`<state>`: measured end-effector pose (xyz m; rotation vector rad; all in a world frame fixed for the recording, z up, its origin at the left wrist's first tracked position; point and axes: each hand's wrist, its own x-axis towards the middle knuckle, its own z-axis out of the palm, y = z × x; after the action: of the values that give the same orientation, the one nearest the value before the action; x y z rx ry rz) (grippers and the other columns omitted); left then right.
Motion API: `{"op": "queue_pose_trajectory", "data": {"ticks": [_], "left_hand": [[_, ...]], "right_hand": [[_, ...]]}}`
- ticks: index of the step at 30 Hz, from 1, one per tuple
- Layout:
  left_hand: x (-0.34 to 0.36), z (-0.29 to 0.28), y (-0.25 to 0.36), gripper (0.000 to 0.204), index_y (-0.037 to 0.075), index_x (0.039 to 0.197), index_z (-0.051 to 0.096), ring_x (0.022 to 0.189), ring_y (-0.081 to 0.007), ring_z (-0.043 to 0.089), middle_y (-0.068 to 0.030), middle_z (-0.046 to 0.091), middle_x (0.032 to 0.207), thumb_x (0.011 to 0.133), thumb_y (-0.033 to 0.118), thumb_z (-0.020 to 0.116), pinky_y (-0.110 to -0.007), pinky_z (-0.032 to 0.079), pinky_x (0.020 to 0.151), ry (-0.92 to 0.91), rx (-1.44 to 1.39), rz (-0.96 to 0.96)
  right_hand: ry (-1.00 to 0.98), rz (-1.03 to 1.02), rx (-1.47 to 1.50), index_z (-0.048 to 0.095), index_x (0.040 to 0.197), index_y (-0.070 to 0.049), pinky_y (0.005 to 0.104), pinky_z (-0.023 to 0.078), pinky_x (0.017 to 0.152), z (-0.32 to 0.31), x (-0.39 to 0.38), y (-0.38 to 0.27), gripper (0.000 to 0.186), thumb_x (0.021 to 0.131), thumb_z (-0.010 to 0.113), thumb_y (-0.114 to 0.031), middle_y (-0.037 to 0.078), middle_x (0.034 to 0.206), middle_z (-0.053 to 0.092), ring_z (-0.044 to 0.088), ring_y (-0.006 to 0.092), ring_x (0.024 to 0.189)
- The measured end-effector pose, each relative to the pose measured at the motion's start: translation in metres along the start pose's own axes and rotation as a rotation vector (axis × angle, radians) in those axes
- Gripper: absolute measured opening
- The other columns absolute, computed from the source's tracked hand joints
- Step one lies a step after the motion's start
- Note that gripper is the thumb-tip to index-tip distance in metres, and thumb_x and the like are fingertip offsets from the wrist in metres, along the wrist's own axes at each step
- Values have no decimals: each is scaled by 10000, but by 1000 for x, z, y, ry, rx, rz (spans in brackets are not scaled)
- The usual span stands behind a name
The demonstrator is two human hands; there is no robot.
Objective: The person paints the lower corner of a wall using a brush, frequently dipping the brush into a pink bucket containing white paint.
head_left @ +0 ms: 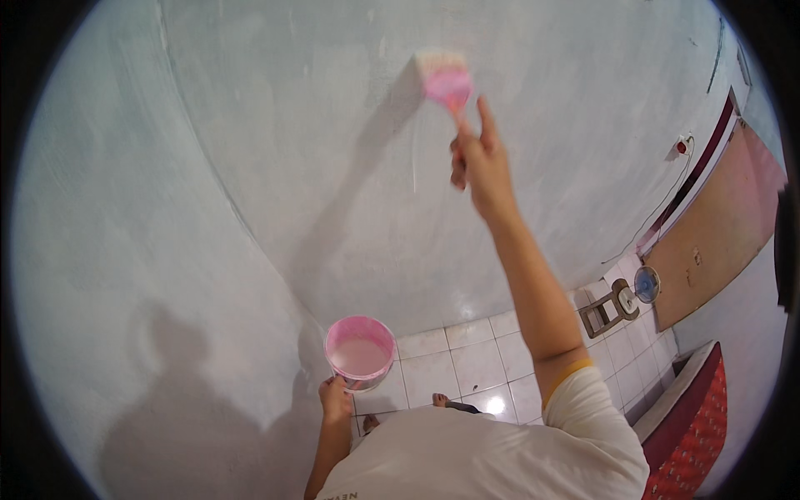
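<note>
One pink bucket, pale liquid inside: we hold it in our left hand, gripped at the near side, over the tiled floor. One paintbrush, pink and pale-bristled, beyond the bucket and to its right: we grip its handle in our right hand, one finger extended; whether bristles touch the pale wall, we cannot tell. One stool, one blue-centred fan: well right of the bucket.
</note>
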<state>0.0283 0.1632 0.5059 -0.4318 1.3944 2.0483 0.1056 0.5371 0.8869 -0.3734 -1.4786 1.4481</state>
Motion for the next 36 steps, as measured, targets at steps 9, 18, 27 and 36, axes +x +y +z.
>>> {"op": "queue_pose_trajectory", "data": {"ticks": [9,18,27,36], "left_hand": [[-3,-5,5,217,-67,918,409,835,-259,565,-145,450,965,722,-101,497,-547,585,824,27,35,-12],[1,3,5,225,-53,910,428,864,-290,585,-140,481,950,700,-104,492,-541,598,798,80,74,-37],[13,-17,-3,155,-96,864,454,880,-316,611,-179,507,979,710,-95,471,-522,610,792,84,33,-44],[20,-17,-7,108,-74,840,455,880,-292,606,-170,518,977,738,-80,487,-511,604,804,19,58,-65]], "right_hand": [[16,718,-57,547,1166,-79,229,346,398,-53,-180,285,409,989,453,-436,-28,659,428,365,54,477],[133,894,-61,547,889,-46,275,378,406,-87,-166,340,268,928,526,-310,3,633,471,393,98,448],[67,514,28,569,1011,-32,232,301,408,-35,-75,103,318,970,505,-341,-26,627,418,322,47,451],[10,469,41,569,1091,-63,212,313,400,-58,-119,265,367,1007,429,-392,-27,656,453,358,40,451]]}}
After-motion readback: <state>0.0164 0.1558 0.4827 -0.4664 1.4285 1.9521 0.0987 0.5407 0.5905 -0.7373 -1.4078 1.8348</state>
